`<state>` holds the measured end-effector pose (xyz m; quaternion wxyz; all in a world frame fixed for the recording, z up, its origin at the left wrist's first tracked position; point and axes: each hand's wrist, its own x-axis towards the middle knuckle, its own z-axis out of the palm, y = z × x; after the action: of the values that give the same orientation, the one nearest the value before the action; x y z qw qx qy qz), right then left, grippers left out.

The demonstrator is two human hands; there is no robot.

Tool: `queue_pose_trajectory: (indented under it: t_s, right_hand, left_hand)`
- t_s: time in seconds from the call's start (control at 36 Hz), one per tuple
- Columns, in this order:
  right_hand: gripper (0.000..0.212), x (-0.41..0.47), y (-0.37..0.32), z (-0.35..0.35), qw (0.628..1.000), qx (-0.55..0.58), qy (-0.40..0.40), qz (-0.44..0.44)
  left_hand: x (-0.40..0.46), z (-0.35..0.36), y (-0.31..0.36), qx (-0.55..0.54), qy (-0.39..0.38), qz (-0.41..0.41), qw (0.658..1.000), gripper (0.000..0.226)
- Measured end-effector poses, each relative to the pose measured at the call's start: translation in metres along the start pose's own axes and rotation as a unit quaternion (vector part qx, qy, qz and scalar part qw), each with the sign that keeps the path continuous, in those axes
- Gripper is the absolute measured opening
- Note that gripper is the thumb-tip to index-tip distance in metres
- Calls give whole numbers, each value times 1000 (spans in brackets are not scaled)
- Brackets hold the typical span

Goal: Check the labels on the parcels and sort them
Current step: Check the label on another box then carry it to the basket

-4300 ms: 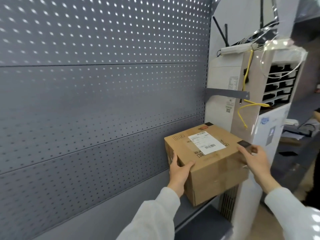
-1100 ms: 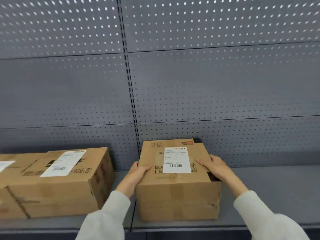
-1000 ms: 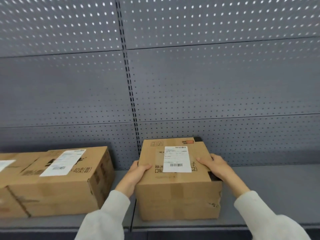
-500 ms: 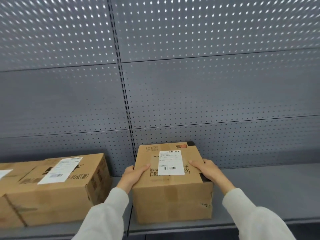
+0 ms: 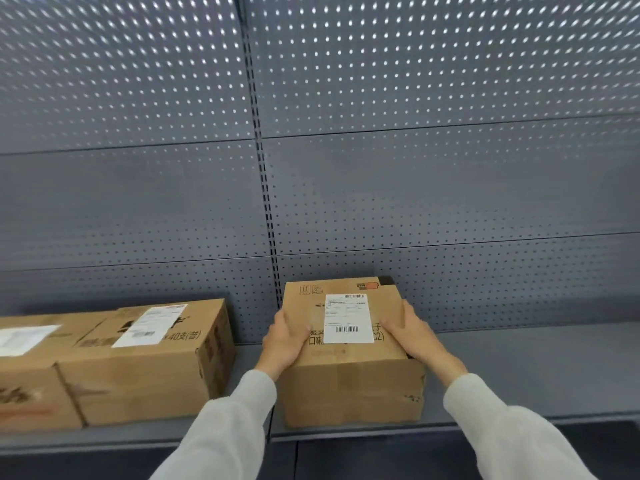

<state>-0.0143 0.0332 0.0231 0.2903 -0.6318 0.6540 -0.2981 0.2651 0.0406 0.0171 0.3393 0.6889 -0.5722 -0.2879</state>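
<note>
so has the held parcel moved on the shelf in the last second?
No. The parcel sits just right of the slotted upright, same gap to the neighbouring box; only the camera shifted.

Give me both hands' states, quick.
Left hand: grips the small parcel at its left top edge.
Right hand: grips the same parcel's right top edge.

The left box (image 5: 145, 362) reads "40支(普)", the held box (image 5: 349, 386) apparently "口味", its white label (image 5: 348, 318) too small.
</note>
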Motion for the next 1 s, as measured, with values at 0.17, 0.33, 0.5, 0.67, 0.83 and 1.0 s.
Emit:
queue_pose_trajectory:
  t_s: [0.17, 0.33, 0.5, 0.67, 0.83, 1.0]
  right_hand:
    - [56, 7, -2, 5, 977, -195, -59, -60]
    - [55, 5, -5, 4, 968, -231, -59, -75]
    - [66, 9, -4, 5, 977, -203, -45, -55]
    - [95, -7, -4, 0, 998, -60, -25, 22]
    - [109, -33, 1, -4, 1000, -21, 13, 7]
    - [121, -49, 0, -8, 997, 22, 70, -31]
  left_hand:
    - [-4, 7, -2, 191, -32, 71, 979, 51]
    - [-3, 7, -3, 224, -30, 102, 969, 48]
    - [-3, 10, -2, 201, -16, 89, 975, 49]
    - [-9, 5, -3, 102, -13, 39, 994, 61]
    - [-30, -2, -8, 60, 22, 51, 997, 84]
    - [-47, -7, -13, -28, 77, 81, 993, 116]
